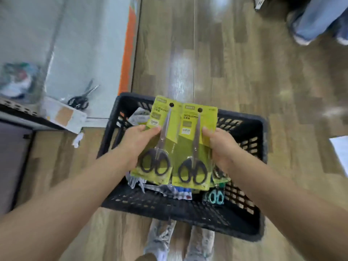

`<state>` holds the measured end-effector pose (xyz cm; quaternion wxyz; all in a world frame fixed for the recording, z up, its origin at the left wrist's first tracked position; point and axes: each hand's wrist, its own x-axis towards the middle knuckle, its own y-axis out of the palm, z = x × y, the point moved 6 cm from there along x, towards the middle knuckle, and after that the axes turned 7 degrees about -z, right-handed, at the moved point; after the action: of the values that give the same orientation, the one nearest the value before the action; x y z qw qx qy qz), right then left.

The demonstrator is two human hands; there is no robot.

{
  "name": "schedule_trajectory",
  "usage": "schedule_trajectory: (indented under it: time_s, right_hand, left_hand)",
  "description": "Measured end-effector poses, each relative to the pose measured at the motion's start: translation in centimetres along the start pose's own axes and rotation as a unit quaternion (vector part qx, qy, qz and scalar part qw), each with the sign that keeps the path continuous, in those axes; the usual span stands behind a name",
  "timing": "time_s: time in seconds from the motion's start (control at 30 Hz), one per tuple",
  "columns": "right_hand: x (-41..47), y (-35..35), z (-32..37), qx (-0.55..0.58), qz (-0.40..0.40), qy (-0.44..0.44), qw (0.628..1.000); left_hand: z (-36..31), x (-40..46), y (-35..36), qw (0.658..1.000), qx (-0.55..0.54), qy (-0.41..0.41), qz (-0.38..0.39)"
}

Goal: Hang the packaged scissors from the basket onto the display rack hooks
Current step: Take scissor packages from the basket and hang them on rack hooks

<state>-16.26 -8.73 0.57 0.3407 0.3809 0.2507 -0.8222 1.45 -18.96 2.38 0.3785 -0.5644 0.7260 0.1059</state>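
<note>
Holding two green scissor packs side by side over the black basket (244, 132) on the floor. Left hand (138, 142) grips left pack (160, 129), right hand (221, 146) grips right pack (192, 147), thumbs on top.

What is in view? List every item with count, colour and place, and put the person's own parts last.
Held packs: two, lime-green cards with black-handled scissors, side by side above the basket, one in each hand.
Basket: one, black plastic, on the floor, holding more packaged goods.
Teal scissors: one pack, in the basket's right part.
Loose scissors: one pair, black handles, on the pale surface at left.
Box: one, white and tan, left of the basket.
Floor: wood-look brown.
Bystander's legs: blue trousers, top right.
Left hand: grips the left pack.
Right hand: grips the right pack.
Shoes: two, grey, bottom centre.
</note>
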Motion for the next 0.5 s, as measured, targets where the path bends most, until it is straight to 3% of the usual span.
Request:
schedule_trajectory:
  time_s: [0.17, 0.3, 0.5]
  right_hand:
    - [-14.5, -0.9, 14.4, -0.048, 0.017, -0.082, 0.995]
    - [-25.8, -1.4, 25.0, -0.034, 0.076, -0.141, 0.986]
    - [-41.7, -1.7, 35.7, 0.008, 0.110, -0.255, 0.961]
  left_hand:
    - [-12.7, -10.9, -6.8, 0.995, -0.086, 0.034, -0.040]
    - [-23.3, -19.6, -12.1, 0.984, -0.128, 0.095, -0.076]
    - [-35.6, -33.9, -20.2, 0.951, -0.170, 0.211, -0.149]
